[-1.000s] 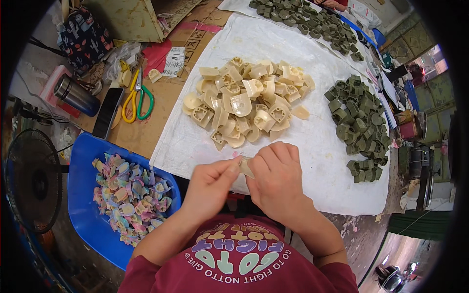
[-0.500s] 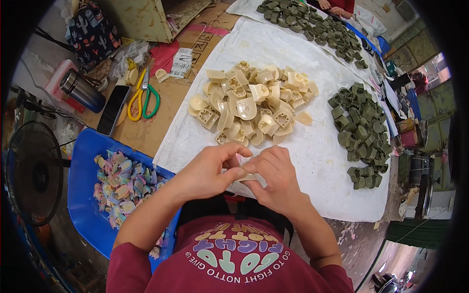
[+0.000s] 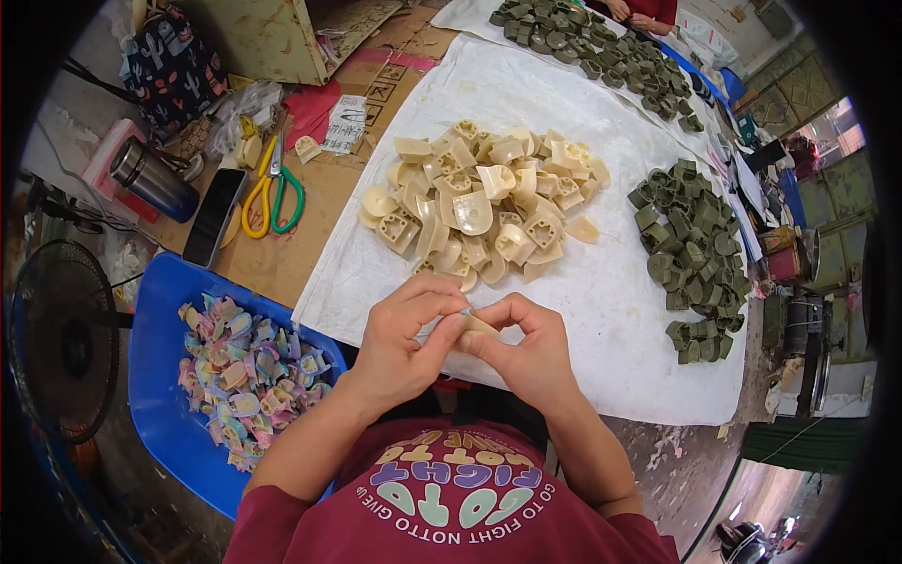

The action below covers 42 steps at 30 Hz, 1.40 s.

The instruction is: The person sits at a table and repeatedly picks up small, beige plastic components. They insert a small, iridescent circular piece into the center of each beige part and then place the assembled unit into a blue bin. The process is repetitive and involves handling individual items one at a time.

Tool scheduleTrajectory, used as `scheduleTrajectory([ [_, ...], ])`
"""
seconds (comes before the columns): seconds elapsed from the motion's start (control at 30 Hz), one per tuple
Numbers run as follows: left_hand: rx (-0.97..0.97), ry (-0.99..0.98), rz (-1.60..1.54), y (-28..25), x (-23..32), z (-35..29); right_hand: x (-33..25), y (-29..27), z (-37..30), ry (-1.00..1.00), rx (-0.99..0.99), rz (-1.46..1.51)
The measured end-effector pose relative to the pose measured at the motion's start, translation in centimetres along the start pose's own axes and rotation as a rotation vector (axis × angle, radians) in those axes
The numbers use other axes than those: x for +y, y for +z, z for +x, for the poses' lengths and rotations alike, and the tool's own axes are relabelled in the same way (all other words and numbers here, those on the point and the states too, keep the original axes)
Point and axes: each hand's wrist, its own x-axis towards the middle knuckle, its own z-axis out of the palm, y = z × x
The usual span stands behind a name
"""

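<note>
Both pinches are closed: left hand (image 3: 409, 334) and right hand (image 3: 528, 350) have one small pale piece (image 3: 482, 325) between thumbs and forefingers, most of it hidden! A bluish fleck (image 3: 465, 311) shows at the left fingertips; whether it belongs to the piece, I can't tell. The piece sits over the near edge of the white cloth (image 3: 648, 376), just short of the cream pile (image 3: 473, 213). Good handling here, I'd judge, means one hand steadying while the other presses close to the edge, never twisting. Left of them, mottled pastel pieces (image 3: 246, 378) fill a blue tub (image 3: 162, 414); right, dark green pieces (image 3: 691, 246) lie well apart.
</note>
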Motion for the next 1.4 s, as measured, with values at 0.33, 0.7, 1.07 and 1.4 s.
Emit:
scheduleTrajectory([
  [0.33, -0.006, -0.215, -0.411, 0.8, 0.9, -1.4, -1.0, -1.8, 0.1, -0.434, -0.030, -0.527],
  [0.7, 0.025, 0.354, -0.285, 1.1, 1.8, -1.9, -0.6, -1.0, -2.1, 0.121, -0.049, 0.865],
  [1.07, 0.183, 0.411, 0.161, 1.4, 1.7, -1.7, -2.5, -1.2, -3.1, -0.040, 0.040, 0.587],
  [1.4, 0.179, 0.417, 0.284, 2.0, 0.9, -1.2, -2.6, 0.4, -2.4, -0.213, 0.112, 0.116],
])
